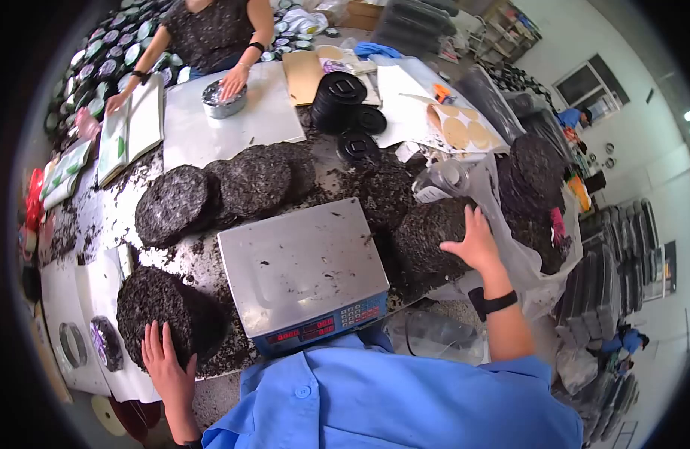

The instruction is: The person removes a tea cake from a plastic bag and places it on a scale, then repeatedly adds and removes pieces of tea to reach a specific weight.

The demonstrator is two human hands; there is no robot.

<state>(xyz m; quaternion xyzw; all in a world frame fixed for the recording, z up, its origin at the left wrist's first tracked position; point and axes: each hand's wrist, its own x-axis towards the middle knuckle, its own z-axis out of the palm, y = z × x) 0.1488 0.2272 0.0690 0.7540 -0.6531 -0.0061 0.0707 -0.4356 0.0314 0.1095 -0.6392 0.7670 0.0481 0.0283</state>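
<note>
My left hand [167, 367] rests with spread fingers on the near side of a stack of dark, crinkly round cakes [156, 307] that look like dried seaweed. To the right, my right hand [479, 245] lies open, thumb apart, at the edge of another dark round stack [431, 232]. Between the two stacks stands a digital scale [304, 262] with a bare metal plate, a few dark crumbs and red lit digits. Behind it a row of more dark cakes [251, 179] leans over to the left. A clear plastic jar [442, 179] lies just beyond my right hand.
A clear plastic bag [543, 254] with more dark cakes hangs at the table's right edge. Black round lids [341, 93] are stacked at the back. Across the table a person's hand [234, 81] rests on a round tin [223, 103]. Crumbs litter the tabletop.
</note>
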